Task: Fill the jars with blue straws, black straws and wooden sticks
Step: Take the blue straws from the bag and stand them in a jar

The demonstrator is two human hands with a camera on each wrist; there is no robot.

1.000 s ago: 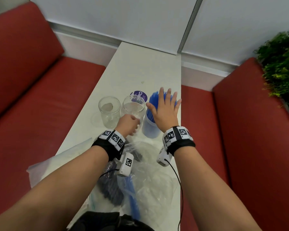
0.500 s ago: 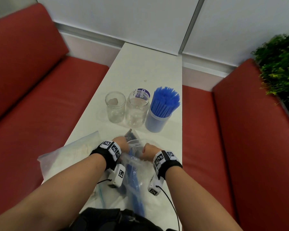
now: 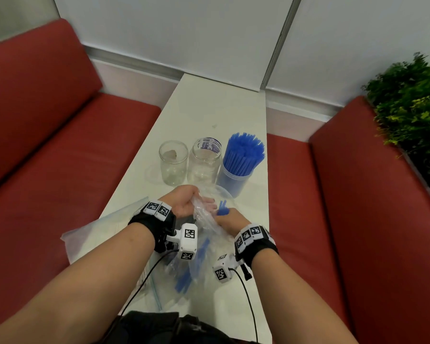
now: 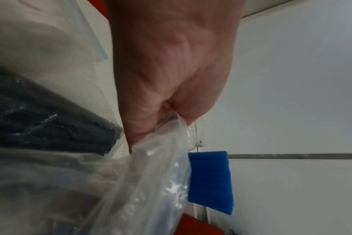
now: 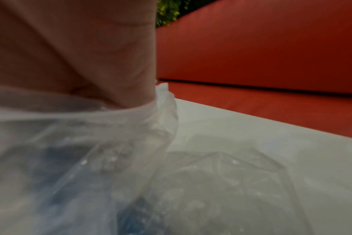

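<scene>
left hand (image 3: 184,203) fingers clenched on clear bag (image 3: 204,219) mouth, prob bracing it. right hand (image 3: 230,219) pinching blue straws (image 3: 221,208) sticking out past fingertips. empty jars (image 3: 204,162) just beyond knuckles, waiting.

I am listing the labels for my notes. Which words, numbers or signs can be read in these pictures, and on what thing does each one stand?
White letters on the purple lid behind the middle jar: cut off by the jar's rim and blurred, not readable.
Black-and-white square code marks on both wrist bands and wrist cameras: patterns only, no letters or numbers.
Wrist views: no text.
</scene>
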